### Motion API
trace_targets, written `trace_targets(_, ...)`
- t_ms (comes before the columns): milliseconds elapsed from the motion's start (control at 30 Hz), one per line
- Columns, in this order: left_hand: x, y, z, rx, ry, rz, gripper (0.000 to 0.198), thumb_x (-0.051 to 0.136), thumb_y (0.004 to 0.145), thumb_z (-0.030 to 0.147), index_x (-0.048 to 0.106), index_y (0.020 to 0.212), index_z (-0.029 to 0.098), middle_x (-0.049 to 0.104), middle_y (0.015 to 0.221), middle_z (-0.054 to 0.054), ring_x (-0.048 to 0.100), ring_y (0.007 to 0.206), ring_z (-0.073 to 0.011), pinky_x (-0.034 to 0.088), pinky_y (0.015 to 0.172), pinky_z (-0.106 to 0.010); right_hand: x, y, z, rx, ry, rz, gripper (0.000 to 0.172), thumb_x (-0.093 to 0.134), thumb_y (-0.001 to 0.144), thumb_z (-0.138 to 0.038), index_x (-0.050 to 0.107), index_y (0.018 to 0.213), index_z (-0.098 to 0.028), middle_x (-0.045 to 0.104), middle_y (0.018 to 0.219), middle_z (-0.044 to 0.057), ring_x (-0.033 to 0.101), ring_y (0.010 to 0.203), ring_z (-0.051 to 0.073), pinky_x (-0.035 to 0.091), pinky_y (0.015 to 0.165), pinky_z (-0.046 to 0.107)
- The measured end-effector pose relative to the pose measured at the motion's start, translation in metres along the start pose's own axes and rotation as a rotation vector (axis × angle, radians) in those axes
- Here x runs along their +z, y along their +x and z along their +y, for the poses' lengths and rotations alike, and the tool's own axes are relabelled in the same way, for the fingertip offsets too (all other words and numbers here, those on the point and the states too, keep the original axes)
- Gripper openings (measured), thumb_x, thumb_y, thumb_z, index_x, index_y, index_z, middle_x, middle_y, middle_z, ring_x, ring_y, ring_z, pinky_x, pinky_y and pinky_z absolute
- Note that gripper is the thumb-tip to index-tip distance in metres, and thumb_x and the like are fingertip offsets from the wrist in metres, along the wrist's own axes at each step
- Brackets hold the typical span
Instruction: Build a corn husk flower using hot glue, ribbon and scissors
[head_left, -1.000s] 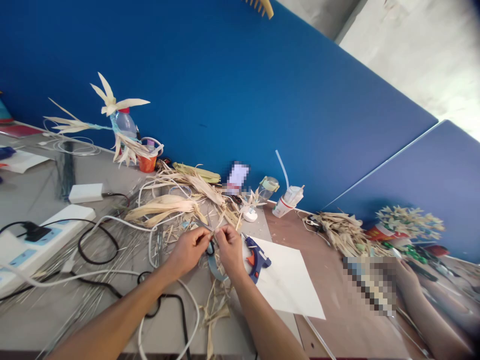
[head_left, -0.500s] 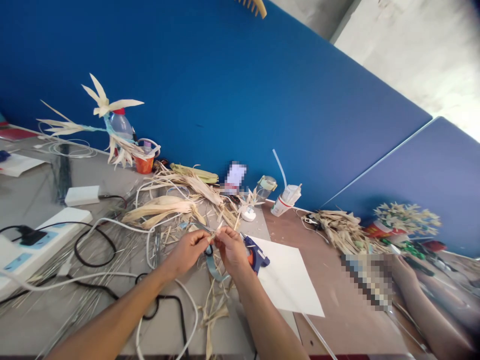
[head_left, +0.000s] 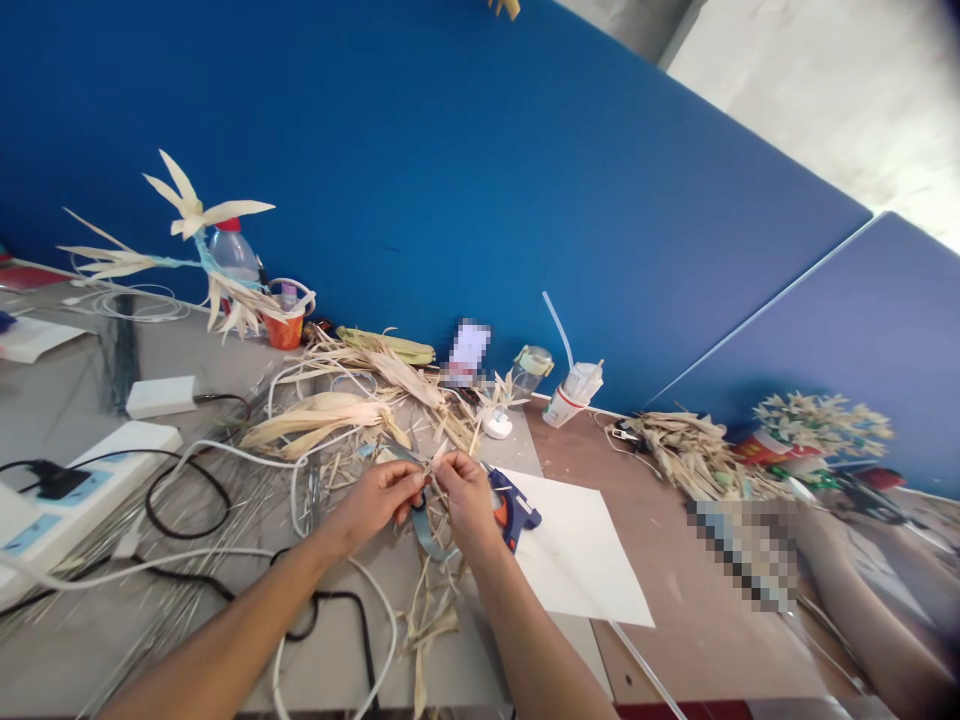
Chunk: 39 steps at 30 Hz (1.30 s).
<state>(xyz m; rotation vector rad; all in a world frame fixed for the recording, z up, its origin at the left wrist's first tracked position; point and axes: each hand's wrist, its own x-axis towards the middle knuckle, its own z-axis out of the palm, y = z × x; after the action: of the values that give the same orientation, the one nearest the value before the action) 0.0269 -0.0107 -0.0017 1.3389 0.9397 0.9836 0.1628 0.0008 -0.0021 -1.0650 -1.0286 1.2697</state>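
Observation:
My left hand and my right hand meet over the middle of the grey table, fingertips pinched together on a small strip of dried corn husk. A light blue tape strip curls down beneath them. Just right of my right hand a blue glue gun lies on a white sheet of paper. Loose husk scraps lie under my wrists.
A pile of dried husks lies behind my hands. White and black cables run to a power strip at left. A bottle holding husk flowers, an orange cup and a drink cup with straw stand by the blue partition. Another person's arm rests at right.
Both hands stay pinched on the husk strip, shifting only slightly. The view has drifted a little, and the other person's arm at right has moved lower.

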Motion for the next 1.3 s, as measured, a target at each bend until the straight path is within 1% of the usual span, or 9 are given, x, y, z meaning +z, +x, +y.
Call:
trace_targets(300, 0.002, 0.003, -0.001, -0.072, -0.035, 0.113, 0.015, 0.053, 0.068, 0.027, 0.048, 0.057, 0.018, 0.04, 0.045, 0.008, 0.031, 0.039, -0.0065, 0.021, 0.04, -0.021, 0.004, -0.004, -0.004, -0.027, -0.065, -0.046, 0.016, 0.064, 0.066, -0.027, 0.055, 0.057, -0.017, 0.045, 0.05, -0.006, 0.034, 0.048, 0.007, 0.027, 0.05, 0.022)
trace_targets(433, 0.0, 0.003, 0.0, -0.069, -0.032, 0.145, 0.012, 0.051, 0.063, 0.022, 0.045, 0.053, 0.018, 0.04, 0.046, 0.007, 0.032, 0.042, -0.0068, 0.022, 0.042, -0.021, 0.006, -0.005, -0.006, -0.024, -0.031, -0.062, 0.014, 0.064, 0.065, -0.024, 0.056, 0.056, -0.017, 0.045, 0.05, -0.007, 0.034, 0.049, 0.008, 0.027, 0.051, 0.022)
trace_targets(533, 0.001, 0.002, 0.002, -0.074, -0.036, 0.135, 0.015, 0.053, 0.066, 0.024, 0.046, 0.054, 0.018, 0.042, 0.046, 0.007, 0.033, 0.042, -0.0068, 0.022, 0.042, -0.021, 0.007, -0.004, -0.005, 0.01, 0.042, -0.062, 0.014, 0.065, 0.063, -0.022, 0.055, 0.054, -0.017, 0.043, 0.047, -0.007, 0.033, 0.047, 0.007, 0.026, 0.05, 0.022)
trace_targets(667, -0.001, 0.001, 0.004, -0.083, -0.085, 0.003, 0.027, 0.055, 0.075, 0.04, 0.057, 0.067, 0.015, 0.055, 0.059, 0.002, 0.037, 0.041, -0.0058, 0.024, 0.043, -0.022, 0.004, 0.001, -0.002, 0.051, 0.147, -0.029, 0.017, 0.066, 0.064, -0.025, 0.053, 0.054, -0.017, 0.043, 0.044, -0.007, 0.032, 0.043, 0.007, 0.024, 0.047, 0.022)
trace_targets(767, -0.003, 0.0, 0.004, -0.101, -0.153, -0.034, 0.036, 0.055, 0.076, 0.048, 0.061, 0.075, 0.013, 0.06, 0.066, -0.002, 0.039, 0.041, -0.0054, 0.025, 0.044, -0.022, 0.002, 0.003, -0.003, 0.043, 0.169, -0.004, 0.017, 0.066, 0.062, -0.024, 0.054, 0.053, -0.017, 0.045, 0.043, -0.007, 0.032, 0.043, 0.007, 0.024, 0.047, 0.022)
trace_targets(900, -0.004, -0.001, 0.003, -0.13, -0.172, -0.025, 0.037, 0.059, 0.075, 0.049, 0.06, 0.069, 0.012, 0.06, 0.067, -0.002, 0.039, 0.042, -0.0046, 0.026, 0.044, -0.021, 0.002, 0.003, -0.006, 0.071, 0.147, -0.012, 0.019, 0.067, 0.061, -0.025, 0.053, 0.051, -0.018, 0.042, 0.042, -0.007, 0.032, 0.042, 0.007, 0.023, 0.045, 0.022)
trace_targets(1100, -0.002, 0.0, 0.005, -0.144, -0.171, 0.012, 0.031, 0.067, 0.07, 0.042, 0.056, 0.064, 0.013, 0.055, 0.058, 0.001, 0.037, 0.04, -0.0042, 0.022, 0.042, -0.02, 0.002, 0.003, -0.005, 0.085, 0.115, -0.047, 0.02, 0.067, 0.062, -0.03, 0.056, 0.053, -0.017, 0.045, 0.044, -0.005, 0.033, 0.042, 0.007, 0.024, 0.044, 0.021)
trace_targets(1233, -0.002, 0.001, 0.006, -0.12, -0.191, 0.072, 0.028, 0.067, 0.07, 0.038, 0.056, 0.065, 0.014, 0.053, 0.056, 0.002, 0.036, 0.041, -0.0042, 0.022, 0.042, -0.02, 0.001, 0.005, -0.003, 0.104, 0.2, -0.021, 0.028, 0.061, 0.069, -0.043, 0.063, 0.064, -0.015, 0.051, 0.053, -0.002, 0.038, 0.044, 0.008, 0.028, 0.045, 0.022)
trace_targets(1300, -0.002, 0.002, 0.007, -0.113, -0.209, 0.105, 0.027, 0.067, 0.069, 0.037, 0.055, 0.064, 0.014, 0.051, 0.055, 0.004, 0.036, 0.041, -0.004, 0.021, 0.041, -0.019, 0.001, 0.004, -0.005, 0.079, 0.189, 0.028, 0.028, 0.06, 0.07, -0.043, 0.065, 0.071, -0.015, 0.05, 0.055, -0.002, 0.038, 0.045, 0.008, 0.029, 0.046, 0.023)
